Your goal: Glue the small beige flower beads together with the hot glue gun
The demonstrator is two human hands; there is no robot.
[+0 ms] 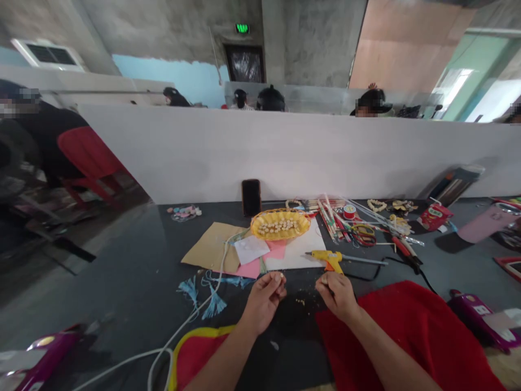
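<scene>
A small pale bit (pixel 281 276) is in the left hand (pixel 264 298), on the near side of the yellow basket (pixel 280 232). The left hand pinches it with the thumb and fingers. The right hand (pixel 336 294) is also on the near side of the basket, well apart from the left hand. Its fingers are curled in, and I cannot tell if it has something in it. Tiny crumbs (pixel 300 302) lie on the dark desk (pixel 163 304) between the hands.

The basket has lots of little pale pieces (pixel 277 226) in it. Nearer than the basket and a bit to its right is a yellow glue gun (pixel 332 259). To the basket's left is brown paper (pixel 211 247), and nearer on that side are blue tassels (pixel 214 304). A black phone (pixel 251 197) stands up just behind the basket. Right of the basket are a red spool (pixel 349 212) and scissors (pixel 363 234). A big red cloth (pixel 407 331) lies nearer than the basket, off to the right.
</scene>
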